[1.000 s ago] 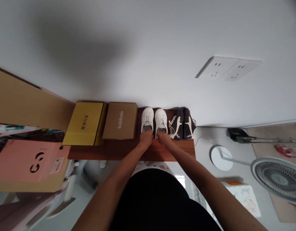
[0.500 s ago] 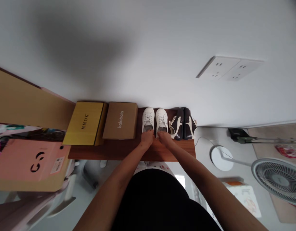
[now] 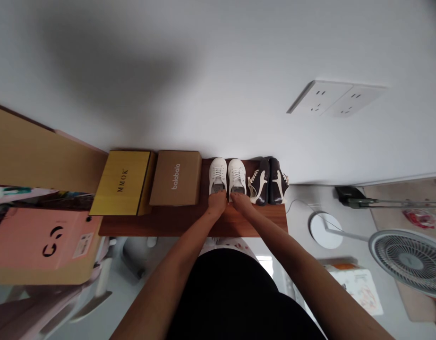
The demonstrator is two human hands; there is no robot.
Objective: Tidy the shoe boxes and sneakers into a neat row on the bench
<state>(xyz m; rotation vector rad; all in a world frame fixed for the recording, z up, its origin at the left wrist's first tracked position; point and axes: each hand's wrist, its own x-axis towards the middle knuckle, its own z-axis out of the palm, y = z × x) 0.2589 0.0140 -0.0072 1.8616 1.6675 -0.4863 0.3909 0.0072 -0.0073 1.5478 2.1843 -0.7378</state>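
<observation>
Two white lace-up sneakers stand side by side on a reddish-brown wooden shelf top (image 3: 189, 226), toes toward the wall. My left hand (image 3: 217, 202) is closed on the heel of the left white sneaker (image 3: 218, 171). At the heel of the right white sneaker (image 3: 236, 172), my right hand (image 3: 240, 201) grips in the same way. The fingertips of both hands are partly hidden by the hands themselves. Close by on the right sits a pair of dark brown shoes (image 3: 263, 182) with cream trim and laces.
Left of the sneakers lie a brown shoebox (image 3: 175, 178) and a yellow shoebox (image 3: 120, 183). A pink box (image 3: 33, 238) is at far left. On the right are a fan (image 3: 411, 262) and its white round base (image 3: 326, 230). A socket panel (image 3: 336, 98) is on the wall.
Both hands stay at the sneakers' heels, and the sneakers hold nearly the same place. The view has shifted slightly.
</observation>
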